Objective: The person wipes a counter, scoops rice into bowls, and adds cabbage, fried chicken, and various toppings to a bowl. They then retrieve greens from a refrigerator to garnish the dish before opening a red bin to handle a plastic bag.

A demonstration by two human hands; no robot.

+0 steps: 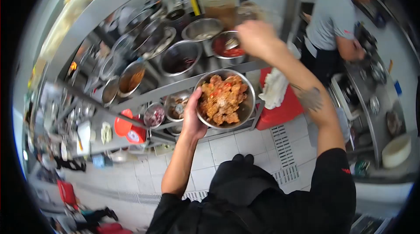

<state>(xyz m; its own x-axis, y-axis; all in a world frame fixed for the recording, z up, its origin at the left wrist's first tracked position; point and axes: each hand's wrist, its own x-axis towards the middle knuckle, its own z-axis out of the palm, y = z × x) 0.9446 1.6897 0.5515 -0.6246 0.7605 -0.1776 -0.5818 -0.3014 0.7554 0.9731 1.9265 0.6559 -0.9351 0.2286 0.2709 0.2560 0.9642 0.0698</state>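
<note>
My left hand (193,118) grips the left rim of a steel bowl (248,112) in front of me. Browned chunks of food (222,98) fill it, with red bits and a pale sprinkle on top. Up and to the right, my right hand (257,37) is closed and blurred, over the right edge of a steel bowl of chopped red stuff (234,52). A spoon (231,42) dips into that bowl, its handle end at my right hand. Left of it on the shelf is a larger bowl with dark contents (177,61).
A steel rack (162,89) with more bowls stands ahead. Behind are a tub of brown liquid (218,8) and a white cloth (274,88) over a red container (280,118). A person (334,19) works at the right counter. A red scale (135,135) sits lower left.
</note>
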